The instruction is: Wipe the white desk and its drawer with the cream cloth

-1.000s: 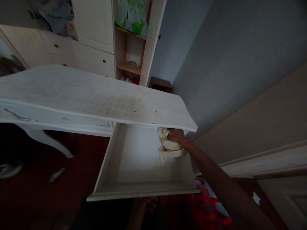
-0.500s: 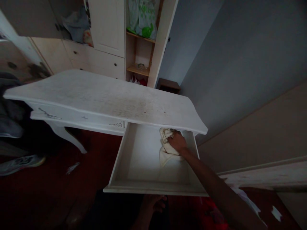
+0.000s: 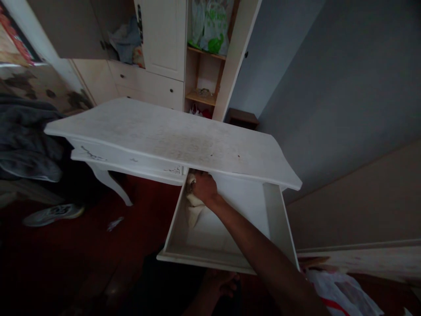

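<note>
My right hand (image 3: 204,188) is closed on a cream cloth (image 3: 194,213), pressing it into the back left corner of a pulled-out white drawer (image 3: 241,206). Part of the cloth hangs down along the drawer's left wall, and my fingertips are partly hidden by the hand itself. The drawer belongs to a white table (image 3: 138,123) whose top is smudged grey in the middle. Below the drawer's front edge, in shadow, my left hand (image 3: 226,283) rests with its fingers loosely bent and apart, and no object shows in it.
Behind the table stands a cream wardrobe (image 3: 161,39) with an open door and plastic bags (image 3: 213,26) on a shelf. Grey clothing (image 3: 29,136) is heaped at the left. A shoe (image 3: 54,214) lies on the red floor, and a white plastic bag (image 3: 342,292) is at the lower right.
My right hand has moved the cloth from the right side of the drawer to its back left corner. The view has shifted slightly left; my left hand stays below the drawer.
</note>
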{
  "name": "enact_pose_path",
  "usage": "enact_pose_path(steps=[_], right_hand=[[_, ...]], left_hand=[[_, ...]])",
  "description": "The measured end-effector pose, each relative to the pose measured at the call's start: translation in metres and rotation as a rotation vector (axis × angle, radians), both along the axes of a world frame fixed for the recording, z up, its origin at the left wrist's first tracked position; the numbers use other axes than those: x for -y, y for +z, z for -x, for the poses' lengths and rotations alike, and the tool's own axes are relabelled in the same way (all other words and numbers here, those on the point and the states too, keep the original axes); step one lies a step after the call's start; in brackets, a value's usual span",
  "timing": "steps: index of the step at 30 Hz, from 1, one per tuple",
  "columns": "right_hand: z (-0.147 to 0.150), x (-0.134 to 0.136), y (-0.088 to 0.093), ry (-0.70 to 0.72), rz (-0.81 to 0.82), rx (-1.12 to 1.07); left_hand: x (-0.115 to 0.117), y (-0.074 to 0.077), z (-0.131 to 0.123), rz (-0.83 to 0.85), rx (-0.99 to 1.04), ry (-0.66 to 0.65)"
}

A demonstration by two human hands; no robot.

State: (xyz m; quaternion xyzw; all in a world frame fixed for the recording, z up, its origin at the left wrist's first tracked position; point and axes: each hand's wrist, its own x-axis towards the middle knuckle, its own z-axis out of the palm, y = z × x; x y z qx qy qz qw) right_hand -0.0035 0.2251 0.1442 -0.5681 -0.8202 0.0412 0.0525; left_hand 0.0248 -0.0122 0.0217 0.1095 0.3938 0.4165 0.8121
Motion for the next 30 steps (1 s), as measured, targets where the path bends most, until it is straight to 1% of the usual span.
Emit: enact_pose_path(steps=[4,6,11,16,19,22,26,30], right_hand=[[-0.008,0.003,0.001,0.025,0.041,0.037],[-0.016,0.009,0.003,0.077,0.061,0.05],[-0.027,0.041,0.007,0.335,0.157,0.099],[-0.032,0.073,0.007,0.596,0.222,0.185],[-0.033,0.085,0.005,0.774,0.217,0.237],[-0.032,0.092,0.005,0.902,0.185,0.268],[-0.03,0.096,0.011,0.968,0.192,0.313],[-0.032,0.096,0.014,0.972,0.23,0.325]], left_hand=[[-0.001,0.002,0.0,0.004,0.01,0.001],[-0.001,0.002,-0.001,0.014,0.022,0.003],[-0.001,0.003,-0.002,0.037,0.023,0.009],[0.0,0.013,0.002,0.022,0.029,0.024],[-0.001,0.019,0.004,0.028,0.02,0.021],[-0.003,0.02,0.005,0.022,0.011,0.023],[-0.003,0.019,0.005,0.04,-0.005,0.012],[-0.001,0.019,0.006,0.05,0.002,-0.002]])
